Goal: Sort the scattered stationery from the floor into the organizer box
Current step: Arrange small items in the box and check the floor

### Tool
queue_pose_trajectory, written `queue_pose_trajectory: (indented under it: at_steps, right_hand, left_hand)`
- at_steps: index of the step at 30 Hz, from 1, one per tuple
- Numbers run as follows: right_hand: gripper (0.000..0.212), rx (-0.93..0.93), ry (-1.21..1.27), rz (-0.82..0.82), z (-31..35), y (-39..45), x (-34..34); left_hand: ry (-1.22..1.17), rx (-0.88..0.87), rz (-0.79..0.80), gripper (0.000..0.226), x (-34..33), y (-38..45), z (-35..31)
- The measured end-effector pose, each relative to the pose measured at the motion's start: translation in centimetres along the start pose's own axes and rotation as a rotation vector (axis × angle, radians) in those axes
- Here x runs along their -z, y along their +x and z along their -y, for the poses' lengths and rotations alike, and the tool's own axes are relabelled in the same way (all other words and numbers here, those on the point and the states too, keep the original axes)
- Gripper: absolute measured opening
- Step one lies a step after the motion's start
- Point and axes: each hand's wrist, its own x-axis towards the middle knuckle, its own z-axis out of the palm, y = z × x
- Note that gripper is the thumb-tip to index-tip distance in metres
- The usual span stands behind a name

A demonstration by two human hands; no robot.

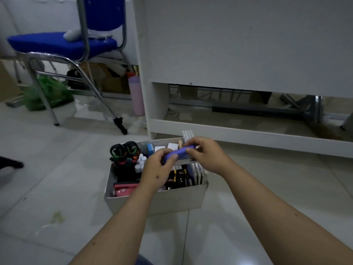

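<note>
A white cardboard organizer box (156,202) stands on the tiled floor in front of me, full of stationery. Scissors with green and black handles (124,150) stick up at its back left, beside small white bottles (140,163). A pink item (124,190) lies at the front left, and binder clips (179,178) and upright white packs (198,173) fill the right side. Above the box, both hands hold a purple oblong item (178,153). My left hand (158,169) grips its left end and my right hand (206,155) pinches its right end.
A blue chair with chrome legs (63,44) stands at the back left over a green bag (47,92). A white desk panel and its low shelf (248,134) rise right behind the box. A pink bottle (136,94) stands by the desk leg.
</note>
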Motion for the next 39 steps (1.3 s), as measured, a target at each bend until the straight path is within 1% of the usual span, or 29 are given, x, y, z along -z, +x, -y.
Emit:
queue_pose_trajectory:
  at_steps: [3, 10, 13, 16, 19, 22, 26, 28, 31, 34, 37, 39]
  right_hand:
    - [0.02, 0.021, -0.127, 0.038, 0.5, 1.5, -1.9]
    - [0.022, -0.037, -0.369, 0.117, -1.0, 4.2, -6.3]
    - [0.02, -0.088, -0.403, 0.199, -1.7, 4.9, -8.2]
    - [0.019, -0.11, -0.426, 0.282, -1.7, 5.2, -9.6]
    - [0.026, -0.184, -0.411, 0.305, -2.8, 5.6, -10.7]
    - [0.026, -0.227, -0.391, 0.34, -3.9, 5.4, -11.3]
    - [0.019, -0.209, -0.437, 0.369, -3.7, 5.1, -11.5]
    - [0.019, -0.191, -0.452, 0.368, -3.7, 4.9, -11.5]
    - [0.024, -0.146, -0.484, 0.31, -3.6, 4.7, -11.3]
    - [0.026, -0.108, -0.461, 0.194, -3.0, 4.2, -10.8]
    - [0.031, 0.022, -0.47, 0.015, -2.4, 2.7, -9.8]
    - [0.038, 0.072, -0.563, -0.172, -2.2, 1.2, -9.1]
  left_hand:
    - [0.073, 0.092, -0.008, 0.019, 0.6, 0.6, 2.6]
    - [0.39, 0.09, 0.006, 0.026, 0.6, 2.4, 6.3]
    - [0.591, 0.116, 0.077, 0.03, 0.1, 2.9, 7.1]
    - [0.746, 0.145, 0.166, 0.026, -0.5, 2.8, 7.3]
    - [0.795, 0.131, 0.226, 0.03, -0.4, 2.6, 7.7]
    - [0.812, 0.11, 0.251, 0.028, -0.4, 2.4, 7.5]
    - [0.844, 0.098, 0.28, 0.026, -0.3, 2.1, 7.1]
    - [0.838, 0.08, 0.251, 0.028, -0.1, 1.9, 7.0]
    - [0.841, 0.061, 0.182, 0.029, 0.7, 1.3, 7.1]
    - [0.807, 0.055, 0.127, 0.029, 1.8, 0.6, 7.4]
    - [0.73, 0.014, 0.082, 0.026, 3.1, -0.5, 8.0]
    - [0.662, 0.0, 0.021, 0.032, 4.0, -1.3, 8.1]
